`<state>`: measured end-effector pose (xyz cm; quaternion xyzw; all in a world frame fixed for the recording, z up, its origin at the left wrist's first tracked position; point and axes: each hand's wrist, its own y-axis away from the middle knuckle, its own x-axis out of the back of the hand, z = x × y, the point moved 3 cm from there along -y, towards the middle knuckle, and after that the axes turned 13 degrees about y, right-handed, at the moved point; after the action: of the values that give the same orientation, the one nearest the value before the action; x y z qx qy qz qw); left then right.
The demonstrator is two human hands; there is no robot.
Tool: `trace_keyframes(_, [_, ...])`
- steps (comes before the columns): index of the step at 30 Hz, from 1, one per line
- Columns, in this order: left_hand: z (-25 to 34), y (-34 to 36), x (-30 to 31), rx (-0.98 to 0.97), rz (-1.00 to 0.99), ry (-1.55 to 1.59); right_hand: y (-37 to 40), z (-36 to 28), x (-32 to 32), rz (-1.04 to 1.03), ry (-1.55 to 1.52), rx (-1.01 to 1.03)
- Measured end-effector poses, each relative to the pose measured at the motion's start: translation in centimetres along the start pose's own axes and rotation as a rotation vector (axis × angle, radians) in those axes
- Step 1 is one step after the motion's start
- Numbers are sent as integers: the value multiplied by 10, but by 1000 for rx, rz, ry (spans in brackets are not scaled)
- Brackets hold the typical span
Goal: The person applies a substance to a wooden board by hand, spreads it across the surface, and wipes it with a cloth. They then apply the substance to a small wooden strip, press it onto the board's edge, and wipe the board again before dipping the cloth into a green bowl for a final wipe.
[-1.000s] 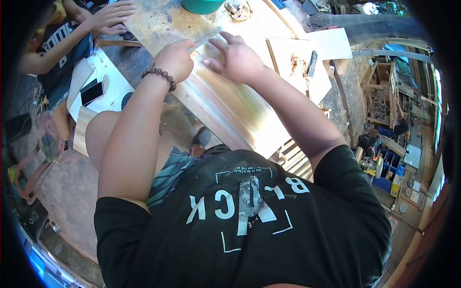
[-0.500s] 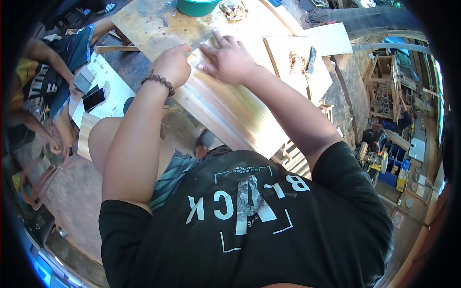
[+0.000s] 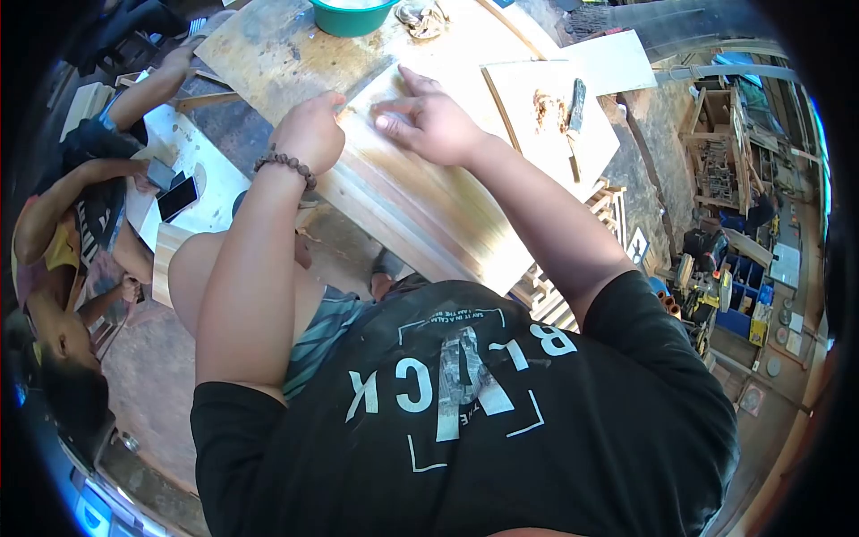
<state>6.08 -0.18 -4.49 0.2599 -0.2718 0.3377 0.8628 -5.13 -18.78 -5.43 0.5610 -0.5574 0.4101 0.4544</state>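
A wooden board of joined light and dark strips lies slantwise before me, its face shiny in places. At its far left edge my left hand, with a brown bead bracelet on the wrist, is closed around the edge; its fingers are partly hidden. My right hand rests on the board's upper part, index finger stretched out and thumb apart, the other fingers bent. Nothing shows in the right hand.
A stained plywood table holds a green basin and a crumpled cloth. A dark-handled tool lies near shavings at right. A person works at left beside a phone on a white board.
My right hand has shifted slightly down and right over the board, its fingers more bent. My left hand keeps its hold at the edge. The person at left has leaned further into view.
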Motion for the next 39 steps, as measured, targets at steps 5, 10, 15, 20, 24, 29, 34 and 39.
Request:
trace_keyframes(5, [-6,-3,-5,-43,33,10,-5,-17,-5,114,287,29])
trace_keyframes(10, [-4,-2,-4,-29,44,0,-8,-9,10,-30,252,95])
trace_keyframes(15, [-2,0,-3,-9,43,-8,-16,2,-5,37,308,54])
trace_keyframes(20, [-1,-1,-3,-10,46,-47,-3,-4,-6,33,244,162])
trace_keyframes(24, [-1,3,-2,19,24,20,1,-10,14,6,541,99])
trace_keyframes(29, [3,2,1,18,23,18,-15,-22,-6,48,545,65])
trace_keyframes(34, [2,3,2,8,49,30,11,-6,20,-49,568,100])
trace_keyframes(39, [0,4,-1,18,32,8,-11,-21,8,-48,521,39])
